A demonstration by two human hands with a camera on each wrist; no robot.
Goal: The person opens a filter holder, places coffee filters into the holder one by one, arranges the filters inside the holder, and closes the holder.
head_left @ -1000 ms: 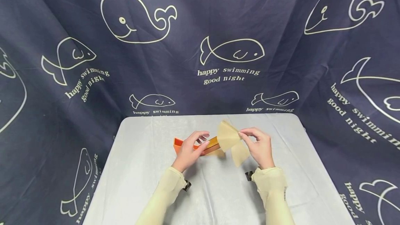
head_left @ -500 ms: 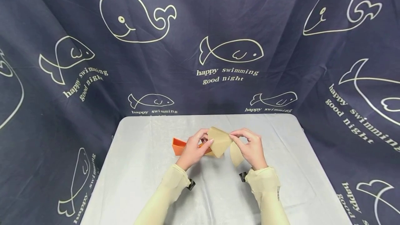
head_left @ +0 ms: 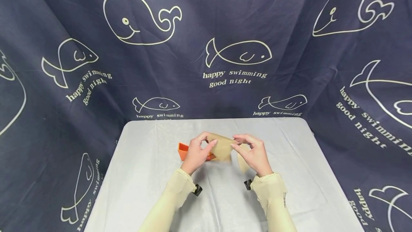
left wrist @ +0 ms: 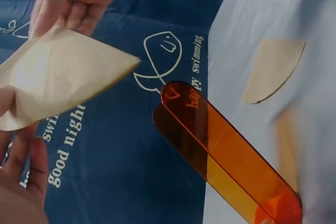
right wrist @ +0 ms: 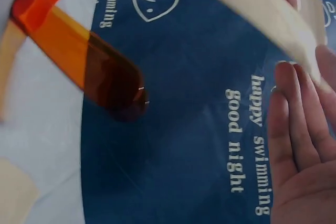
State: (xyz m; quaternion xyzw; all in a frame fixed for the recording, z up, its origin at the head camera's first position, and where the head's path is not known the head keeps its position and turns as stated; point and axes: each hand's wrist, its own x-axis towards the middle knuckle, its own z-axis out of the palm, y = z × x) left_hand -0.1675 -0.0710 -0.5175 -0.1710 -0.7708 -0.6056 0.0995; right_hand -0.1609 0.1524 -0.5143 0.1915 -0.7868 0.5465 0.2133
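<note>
Both hands hold a tan, fan-shaped paper coffee filter above the table. My left hand pinches its left side between thumb and fingers. At the filter's right end, my right hand grips it with thumb and fingertips. In the left wrist view, the filter tapers to a point at the right. A see-through orange holder with a rounded end lies beyond the fingers; in the head view, my left hand hides part of this orange holder.
A second tan filter lies flat on the table, partly behind my right hand; it shows as a wedge in the left wrist view. A white cloth covers the table. Dark blue curtains with fish and whale drawings stand behind and beside it.
My right hand has brought the filter left, and my left hand has come off the orange holder to pinch the filter's left side. The filter's fan shape now faces differently.
</note>
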